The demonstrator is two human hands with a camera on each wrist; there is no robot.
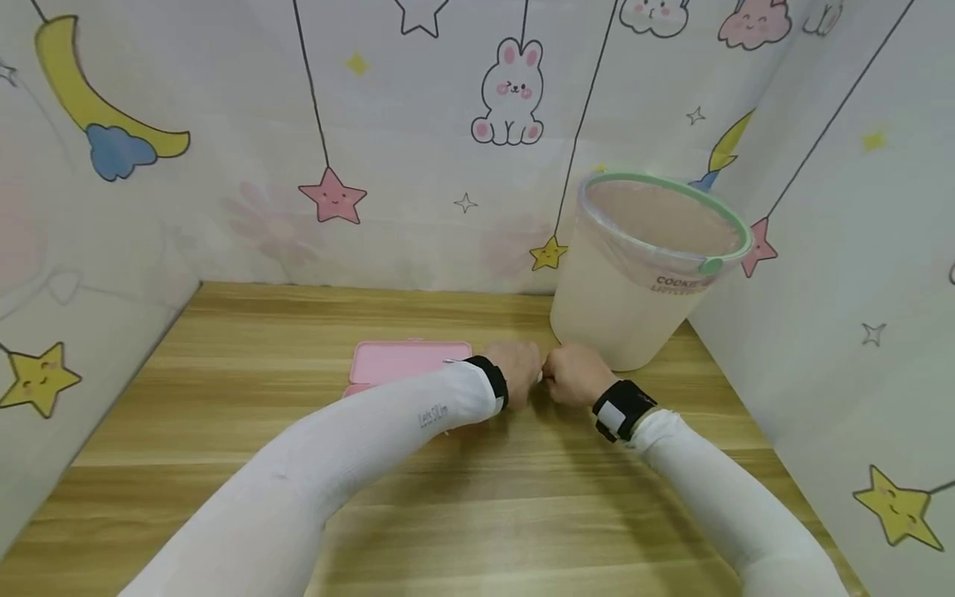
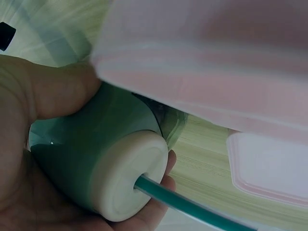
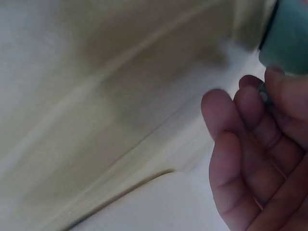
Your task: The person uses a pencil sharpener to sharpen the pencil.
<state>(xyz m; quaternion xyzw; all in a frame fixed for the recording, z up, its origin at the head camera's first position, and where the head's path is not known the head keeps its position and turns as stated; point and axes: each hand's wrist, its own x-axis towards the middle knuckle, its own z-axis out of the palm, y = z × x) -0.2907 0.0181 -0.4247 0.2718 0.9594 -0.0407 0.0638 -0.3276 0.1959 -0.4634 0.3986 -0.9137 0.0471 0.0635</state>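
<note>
My left hand [image 1: 518, 371] [image 2: 14, 159] grips a rounded green object [image 2: 86, 144] with a cream end [image 2: 120, 192]; the thumb lies on one side and fingertips show beyond it. From the hole in that end sticks a thin dark-green rod [image 2: 192, 204], like a pencil. Close by, my right hand [image 1: 578, 376] [image 3: 260, 163] has its fingers curled and pinches a small dark piece [image 3: 263, 94] between thumb and fingers, beside the green body [image 3: 288, 43]. In the head view, the hands hide the green object.
An open pink case [image 1: 406, 361] lies on the wooden table [image 1: 254, 373], partly under the left forearm; a pink surface [image 2: 207, 86] fills the top of the left wrist view. A pale bin [image 1: 612, 298] with a green rim stands just behind the right hand, near printed cloth walls.
</note>
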